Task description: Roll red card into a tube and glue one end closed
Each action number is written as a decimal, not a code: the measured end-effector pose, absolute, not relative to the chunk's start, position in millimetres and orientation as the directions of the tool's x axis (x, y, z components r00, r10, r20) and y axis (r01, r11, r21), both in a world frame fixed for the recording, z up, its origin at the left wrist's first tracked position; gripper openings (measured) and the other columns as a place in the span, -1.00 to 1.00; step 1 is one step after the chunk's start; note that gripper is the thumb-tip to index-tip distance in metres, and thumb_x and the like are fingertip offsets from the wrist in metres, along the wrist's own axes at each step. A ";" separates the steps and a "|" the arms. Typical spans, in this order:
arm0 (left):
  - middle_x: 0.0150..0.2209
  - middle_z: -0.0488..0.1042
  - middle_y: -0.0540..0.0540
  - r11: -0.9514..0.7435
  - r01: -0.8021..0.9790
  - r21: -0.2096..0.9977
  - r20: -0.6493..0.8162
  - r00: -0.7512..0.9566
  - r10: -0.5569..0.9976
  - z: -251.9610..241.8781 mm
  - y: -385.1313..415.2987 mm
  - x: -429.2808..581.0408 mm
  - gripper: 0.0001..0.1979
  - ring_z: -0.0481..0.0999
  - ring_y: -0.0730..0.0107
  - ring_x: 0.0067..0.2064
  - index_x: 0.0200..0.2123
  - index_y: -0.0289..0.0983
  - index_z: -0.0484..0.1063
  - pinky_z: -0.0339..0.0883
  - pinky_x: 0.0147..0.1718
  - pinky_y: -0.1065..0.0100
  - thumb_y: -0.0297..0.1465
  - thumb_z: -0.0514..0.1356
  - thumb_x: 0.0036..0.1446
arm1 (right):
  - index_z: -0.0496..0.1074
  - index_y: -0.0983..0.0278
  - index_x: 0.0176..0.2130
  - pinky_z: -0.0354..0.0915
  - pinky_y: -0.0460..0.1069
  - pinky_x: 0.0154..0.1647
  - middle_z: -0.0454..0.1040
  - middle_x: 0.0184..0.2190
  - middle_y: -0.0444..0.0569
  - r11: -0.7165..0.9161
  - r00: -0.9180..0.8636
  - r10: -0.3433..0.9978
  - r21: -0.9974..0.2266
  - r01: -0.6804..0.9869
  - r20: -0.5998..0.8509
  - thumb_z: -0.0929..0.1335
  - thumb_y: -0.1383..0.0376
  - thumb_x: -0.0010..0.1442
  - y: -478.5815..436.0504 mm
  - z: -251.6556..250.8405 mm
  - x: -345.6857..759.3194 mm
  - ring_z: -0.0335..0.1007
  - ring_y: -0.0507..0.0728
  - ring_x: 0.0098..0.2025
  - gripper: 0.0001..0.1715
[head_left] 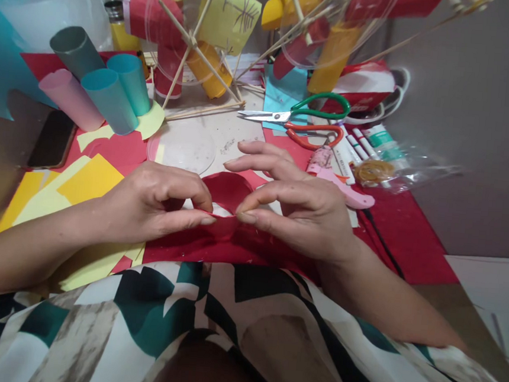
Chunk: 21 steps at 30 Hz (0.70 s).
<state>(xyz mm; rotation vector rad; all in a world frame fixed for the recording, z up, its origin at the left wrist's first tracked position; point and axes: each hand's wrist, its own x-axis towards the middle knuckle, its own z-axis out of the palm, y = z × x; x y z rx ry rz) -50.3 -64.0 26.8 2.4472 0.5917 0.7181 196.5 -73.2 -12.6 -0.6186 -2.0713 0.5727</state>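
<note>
A piece of red paper [226, 190] is curled into a short open tube in front of me, with its round opening facing up. My left hand [165, 198] pinches the near rim between thumb and forefinger. From the other side, my right hand [295, 203] pinches the same rim a little further right, its other fingers stretched out over the table. Both thumbs lie close together along the near edge. The lower part of the tube blends into the red surface below, so its bottom is hard to make out.
Scissors with green and orange handles [317, 116] lie ahead right, near a pink hot glue gun [339, 183]. Blue paper tubes [111, 101] stand at left by a phone [53, 139]. Stick-and-paper wheels [191, 41] rise at the back. Yellow paper sheets [90, 185] lie by my left arm.
</note>
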 end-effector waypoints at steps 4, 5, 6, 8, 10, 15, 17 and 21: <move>-0.40 0.62 -0.01 -0.790 0.268 0.552 0.370 0.770 0.520 24.0 -65.6 -49.9 -0.91 0.57 0.57 -0.40 -0.34 -0.29 0.52 0.40 -0.37 0.56 -0.44 0.30 0.25 | 0.58 0.12 -0.17 0.24 0.33 0.33 0.55 0.10 -0.01 0.815 -0.506 0.570 -0.519 0.255 0.647 0.50 0.23 0.18 -76.2 -14.7 192.6 0.30 0.28 0.32 -0.84; -0.40 0.62 -0.01 -0.799 0.266 0.539 0.374 0.774 0.511 22.8 -66.1 -49.8 -0.91 0.57 0.57 -0.40 -0.34 -0.29 0.52 0.39 -0.37 0.56 -0.43 0.30 0.25 | 0.58 0.13 -0.17 0.26 0.33 0.32 0.55 0.10 0.01 0.829 -0.520 0.553 -0.490 0.270 0.651 0.50 0.22 0.19 -77.1 -15.4 191.5 0.30 0.28 0.32 -0.83; -0.41 0.61 -0.01 -0.809 0.267 0.523 0.378 0.779 0.501 21.6 -66.5 -49.8 -0.90 0.57 0.56 -0.40 -0.34 -0.29 0.52 0.39 -0.37 0.56 -0.42 0.29 0.26 | 0.57 0.14 -0.17 0.27 0.31 0.32 0.55 0.09 0.02 0.839 -0.530 0.540 -0.465 0.282 0.653 0.49 0.23 0.20 -78.0 -16.2 190.4 0.30 0.27 0.31 -0.85; -0.42 0.61 -0.01 -0.829 0.270 0.490 0.380 0.790 0.481 19.5 -67.5 -49.4 -0.88 0.56 0.56 -0.41 -0.34 -0.29 0.51 0.37 -0.39 0.56 -0.41 0.28 0.27 | 0.57 0.17 -0.22 0.28 0.29 0.31 0.55 0.08 0.05 0.852 -0.543 0.521 -0.431 0.296 0.658 0.48 0.24 0.22 -79.0 -17.8 188.7 0.29 0.26 0.31 -0.91; -0.42 0.60 -0.01 -0.841 0.269 0.469 0.370 0.805 0.464 17.9 -68.1 -48.8 -0.87 0.57 0.55 -0.41 -0.33 -0.30 0.50 0.37 -0.39 0.55 -0.40 0.26 0.29 | 0.56 0.19 -0.26 0.29 0.27 0.31 0.56 0.07 0.04 0.859 -0.548 0.511 -0.418 0.296 0.662 0.46 0.27 0.24 -79.3 -19.2 187.8 0.29 0.25 0.31 -0.96; -0.32 0.66 -0.04 -0.843 0.239 0.482 0.378 0.811 0.446 16.9 -66.7 -49.2 -0.92 0.64 0.50 -0.31 -0.26 -0.28 0.53 0.45 -0.29 0.54 -0.41 0.25 0.29 | 0.53 0.19 -0.27 0.31 0.28 0.29 0.58 0.04 -0.02 0.853 -0.556 0.517 -0.442 0.277 0.651 0.43 0.30 0.27 -77.3 -18.5 190.0 0.32 0.24 0.30 -0.96; -0.27 0.67 -0.07 -0.837 0.243 0.490 0.390 0.798 0.460 18.1 -65.3 -50.6 -0.90 0.65 0.50 -0.30 -0.19 -0.27 0.54 0.46 -0.28 0.54 -0.37 0.28 0.28 | 0.53 0.17 -0.28 0.30 0.29 0.30 0.58 0.05 -0.04 0.840 -0.547 0.535 -0.471 0.268 0.644 0.42 0.29 0.28 -76.2 -16.7 191.8 0.33 0.24 0.30 -0.95; -0.29 0.66 -0.08 -0.818 0.271 0.507 0.392 0.773 0.499 21.6 -63.2 -52.4 -0.88 0.62 0.50 -0.33 -0.21 -0.28 0.54 0.45 -0.30 0.53 -0.33 0.29 0.27 | 0.54 0.16 -0.30 0.29 0.28 0.32 0.58 0.05 -0.06 0.814 -0.512 0.570 -0.525 0.248 0.643 0.44 0.30 0.25 -74.4 -14.1 194.5 0.34 0.23 0.30 -0.95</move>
